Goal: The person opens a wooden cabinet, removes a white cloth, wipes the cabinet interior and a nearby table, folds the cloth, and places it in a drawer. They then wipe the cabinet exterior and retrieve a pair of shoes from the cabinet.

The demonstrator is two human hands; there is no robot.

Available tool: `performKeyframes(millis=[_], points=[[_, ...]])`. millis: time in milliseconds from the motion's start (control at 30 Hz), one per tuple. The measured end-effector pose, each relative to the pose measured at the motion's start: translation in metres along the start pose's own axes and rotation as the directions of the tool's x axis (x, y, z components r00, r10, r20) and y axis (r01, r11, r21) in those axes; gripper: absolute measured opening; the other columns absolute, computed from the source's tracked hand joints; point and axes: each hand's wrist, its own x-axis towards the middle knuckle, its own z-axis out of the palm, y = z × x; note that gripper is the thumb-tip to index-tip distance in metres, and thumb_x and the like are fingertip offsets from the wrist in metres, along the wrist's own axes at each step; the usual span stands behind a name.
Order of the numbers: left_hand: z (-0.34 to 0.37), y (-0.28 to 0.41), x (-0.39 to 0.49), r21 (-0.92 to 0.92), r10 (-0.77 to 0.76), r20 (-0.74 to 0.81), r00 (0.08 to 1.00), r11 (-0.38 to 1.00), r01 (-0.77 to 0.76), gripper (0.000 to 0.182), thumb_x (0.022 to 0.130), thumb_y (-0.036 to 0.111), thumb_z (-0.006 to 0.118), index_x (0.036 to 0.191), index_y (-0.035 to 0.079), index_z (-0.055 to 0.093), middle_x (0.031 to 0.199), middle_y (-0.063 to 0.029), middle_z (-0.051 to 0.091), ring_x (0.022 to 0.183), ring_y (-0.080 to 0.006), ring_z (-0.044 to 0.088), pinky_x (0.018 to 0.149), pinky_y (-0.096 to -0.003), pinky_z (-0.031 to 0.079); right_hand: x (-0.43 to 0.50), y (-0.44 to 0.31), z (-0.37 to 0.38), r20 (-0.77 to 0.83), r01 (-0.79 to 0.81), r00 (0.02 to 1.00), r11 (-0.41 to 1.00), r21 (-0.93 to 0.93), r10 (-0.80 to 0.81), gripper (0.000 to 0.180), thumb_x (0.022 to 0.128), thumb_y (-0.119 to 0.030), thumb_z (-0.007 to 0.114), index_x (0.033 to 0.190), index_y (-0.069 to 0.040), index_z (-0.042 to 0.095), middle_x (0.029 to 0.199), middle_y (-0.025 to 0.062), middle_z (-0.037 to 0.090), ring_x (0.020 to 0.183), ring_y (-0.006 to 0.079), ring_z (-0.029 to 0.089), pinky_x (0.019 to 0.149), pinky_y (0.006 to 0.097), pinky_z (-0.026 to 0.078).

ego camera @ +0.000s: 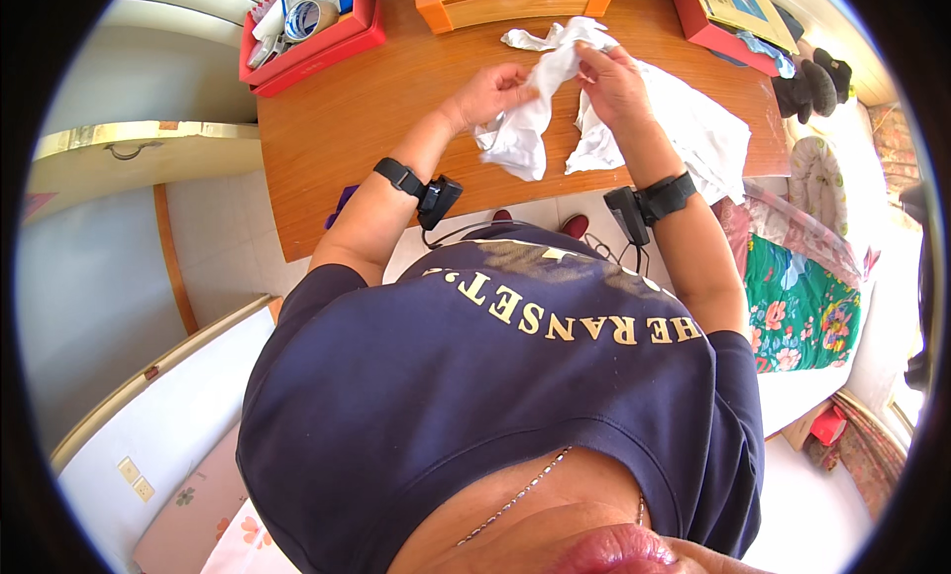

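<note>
My left hand (492, 92) and my right hand (614, 82) are raised over the near part of a wooden table. Between them hangs a bunched strip of white cloth (551, 80). The right thumb and fingers pinch it near its upper end. On its left side the left fingers close on the edge, slightly blurred. The lower end droops toward the table's front edge. More white fabric (695, 121) lies spread to the right, partly behind my right forearm, with a corner over the table edge. Whether both parts are one piece, I cannot tell.
At the back left of the table (356, 121) stands a red box (319, 61) holding a tape roll (308, 20). An orange wooden organizer (513, 6) is at the back. Another red box (695, 24) with booklets sits back right. Wrist-worn devices (438, 201) trail cables.
</note>
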Motion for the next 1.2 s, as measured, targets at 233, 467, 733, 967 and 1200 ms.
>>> performKeyframes(millis=[233, 467, 733, 967, 1200], points=[[0.007, -0.001, 0.008, 0.701, -0.097, -0.217, 0.971, 0.678, 0.224, 0.032, 0.077, 0.029, 0.075, 0.102, 0.009, 0.068, 0.086, -0.0079, 0.065, 0.079, -0.0146, 0.060, 0.072, -0.0286, 0.049, -0.007, -0.048, -0.042, 0.127, -0.023, 0.992, 0.973, 0.230, -0.007, 0.036, 0.091, -0.005, 0.047, 0.127, -0.006, 0.048, 0.117, 0.0114, 0.061, 0.109, 0.0306, 0.060, 0.097, 0.0501, 0.047], [0.063, 0.050, 0.045, -0.298, 0.039, -0.177, 0.983, 0.950, -0.092, 0.041, 0.088, 0.037, 0.066, 0.116, 0.008, 0.064, 0.107, -0.0028, 0.066, 0.103, -0.0161, 0.060, 0.091, -0.0355, 0.047, -0.026, -0.067, -0.037, 0.438, -0.281, 0.889, 0.913, 0.297, 0.132, 0.035, 0.092, -0.011, 0.049, 0.125, -0.004, 0.051, 0.111, 0.0108, 0.064, 0.106, 0.0259, 0.061, 0.096, 0.0458, 0.047], [0.061, 0.071, 0.067, -0.517, 0.196, -0.239, 0.951, 0.804, -0.295, 0.019, 0.097, 0.013, 0.053, 0.115, 0.011, 0.060, 0.107, -0.0025, 0.066, 0.101, -0.0159, 0.061, 0.089, -0.0357, 0.050, -0.038, -0.071, -0.038, 0.269, -0.069, 0.958, 0.990, -0.124, 0.100, 0.042, 0.085, -0.004, 0.065, 0.124, -0.002, 0.051, 0.107, 0.0084, 0.065, 0.097, 0.0176, 0.063, 0.088, 0.0298, 0.050], [0.046, 0.095, 0.063, -0.358, 0.278, -0.376, 0.884, 0.836, -0.415, 0.011, 0.096, 0.015, 0.054, 0.103, 0.010, 0.060, 0.091, 0.0009, 0.063, 0.082, -0.0089, 0.059, 0.071, -0.0262, 0.050, -0.038, -0.077, -0.058, 0.154, 0.055, 0.988, 0.929, -0.366, 0.002, 0.029, 0.091, -0.013, 0.060, 0.117, -0.001, 0.056, 0.102, 0.0067, 0.066, 0.090, 0.0132, 0.062, 0.080, 0.0263, 0.049], [0.038, 0.108, 0.054, -0.266, 0.304, -0.449, 0.841, 0.852, -0.450, 0.015, 0.099, 0.021, 0.051, 0.105, 0.009, 0.059, 0.088, 0.0004, 0.063, 0.079, -0.0092, 0.061, 0.069, -0.0263, 0.053, -0.043, -0.088, -0.051, 0.116, -0.028, 0.992, 0.977, -0.212, 0.054, 0.028, 0.092, -0.020, 0.063, 0.113, -0.001, 0.059, 0.097, 0.0040, 0.066, 0.085, 0.0105, 0.061, 0.076, 0.0248, 0.050]])
